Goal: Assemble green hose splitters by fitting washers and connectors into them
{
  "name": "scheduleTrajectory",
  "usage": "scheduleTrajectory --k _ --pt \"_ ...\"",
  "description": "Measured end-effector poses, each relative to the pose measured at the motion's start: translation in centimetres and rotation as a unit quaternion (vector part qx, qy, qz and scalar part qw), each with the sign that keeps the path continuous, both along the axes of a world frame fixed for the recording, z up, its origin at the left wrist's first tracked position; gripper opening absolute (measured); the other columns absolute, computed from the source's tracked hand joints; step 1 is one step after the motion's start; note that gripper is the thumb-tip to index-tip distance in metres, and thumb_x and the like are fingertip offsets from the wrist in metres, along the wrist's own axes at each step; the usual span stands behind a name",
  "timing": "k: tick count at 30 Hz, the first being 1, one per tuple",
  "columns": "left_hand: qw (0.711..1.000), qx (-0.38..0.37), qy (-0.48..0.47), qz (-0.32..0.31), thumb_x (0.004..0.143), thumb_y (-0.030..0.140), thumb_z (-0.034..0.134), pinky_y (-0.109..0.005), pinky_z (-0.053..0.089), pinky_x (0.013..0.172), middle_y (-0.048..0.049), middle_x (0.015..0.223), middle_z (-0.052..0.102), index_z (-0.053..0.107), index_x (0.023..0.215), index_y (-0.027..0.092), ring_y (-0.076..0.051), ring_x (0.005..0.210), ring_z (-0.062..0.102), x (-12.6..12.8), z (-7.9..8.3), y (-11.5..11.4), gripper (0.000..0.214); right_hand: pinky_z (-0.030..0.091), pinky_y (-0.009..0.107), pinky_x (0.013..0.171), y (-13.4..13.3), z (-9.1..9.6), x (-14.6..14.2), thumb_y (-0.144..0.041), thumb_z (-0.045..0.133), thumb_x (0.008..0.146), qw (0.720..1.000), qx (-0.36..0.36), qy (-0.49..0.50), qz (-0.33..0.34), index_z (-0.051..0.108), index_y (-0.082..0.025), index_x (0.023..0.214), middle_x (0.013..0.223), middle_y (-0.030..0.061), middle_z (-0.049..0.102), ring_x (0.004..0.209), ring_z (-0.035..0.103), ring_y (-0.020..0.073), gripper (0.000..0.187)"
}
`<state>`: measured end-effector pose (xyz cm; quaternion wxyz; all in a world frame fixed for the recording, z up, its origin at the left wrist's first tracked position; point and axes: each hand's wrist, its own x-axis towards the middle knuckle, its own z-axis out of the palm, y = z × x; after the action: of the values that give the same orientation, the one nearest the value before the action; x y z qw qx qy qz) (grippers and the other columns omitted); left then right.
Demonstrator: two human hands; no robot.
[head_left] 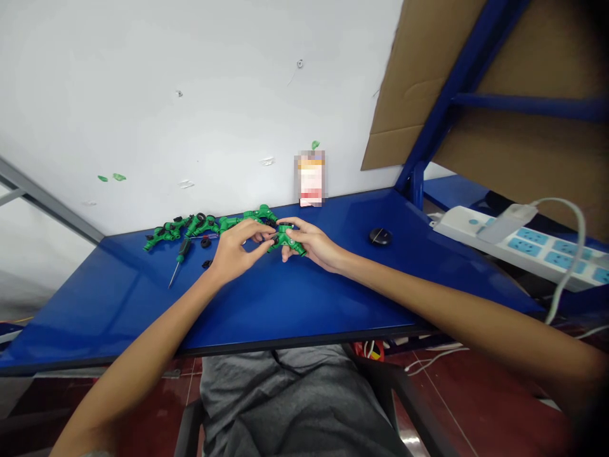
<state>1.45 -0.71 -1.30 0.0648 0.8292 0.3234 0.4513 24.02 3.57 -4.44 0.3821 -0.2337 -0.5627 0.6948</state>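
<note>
Left hand point(238, 249) and right hand point(318, 244) hold 1 green fitting point(287, 240).

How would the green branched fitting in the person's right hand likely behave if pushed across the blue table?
The green fitting looks like moulded plastic, so it is probably stiff and fairly light. Its branching shape should make it pivot or slide rather than roll. The blue table looks glossy, so the fitting may slip easily.

Workshop, blue workbench point(285, 311), screwdriver point(182, 251), green fittings point(229, 223), 1 power strip point(524, 246)
</note>
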Motion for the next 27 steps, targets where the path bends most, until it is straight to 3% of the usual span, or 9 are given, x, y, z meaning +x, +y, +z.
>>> scheduleTrajectory --k 7,15,22,27 --pt "0.994 0.073 0.082 0.005 0.107 0.020 0.064 -0.032 0.059 0.085 -0.0053 0.098 0.078 0.076 0.120 0.021 -0.017 0.089 0.071 0.03 -0.48 0.08 0.019 0.060 0.036 0.073 0.22 -0.38 -0.07 -0.035 0.067 0.105 1.000 0.011 -0.006 0.001 0.054 -0.021 0.137 0.074 0.0000 0.075 0.069 0.077 0.0217 0.037" --pt "0.995 0.062 0.075 -0.007 0.106 0.014 0.058 -0.033 0.059 0.088 -0.0053 0.102 0.079 0.074 0.125 0.022 -0.017 0.091 0.071 0.08 -0.41 0.00 0.026 0.062 0.037 0.074 0.17 -0.33 -0.13 -0.032 0.066 0.104 1.000 0.004 -0.003 -0.002 0.055 -0.020 0.137 0.076 0.0005 0.075 0.069 0.077 0.0215 0.037" --pt "0.999 0.000 0.028 0.016 0.103 0.022 0.065 -0.034 0.059 0.086 -0.0050 0.099 0.077 0.076 0.119 0.021 -0.017 0.087 0.070 0.32 -0.34 -0.28 0.019 0.061 0.036 0.075 0.12 -0.36 -0.11 -0.033 0.064 0.105 1.000 0.014 -0.002 0.001 0.053 -0.020 0.138 0.075 0.0016 0.077 0.070 0.078 0.0216 0.037" --pt "0.987 -0.149 -0.060 0.007 0.097 0.029 0.073 -0.030 0.060 0.080 -0.0057 0.101 0.077 0.077 0.114 0.020 -0.016 0.085 0.072 0.45 -0.86 0.22 0.020 0.060 0.035 0.072 0.26 -0.74 -0.10 -0.038 0.066 0.106 0.999 0.047 -0.019 -0.002 0.053 -0.021 0.139 0.073 -0.0012 0.075 0.068 0.078 0.0213 0.039"
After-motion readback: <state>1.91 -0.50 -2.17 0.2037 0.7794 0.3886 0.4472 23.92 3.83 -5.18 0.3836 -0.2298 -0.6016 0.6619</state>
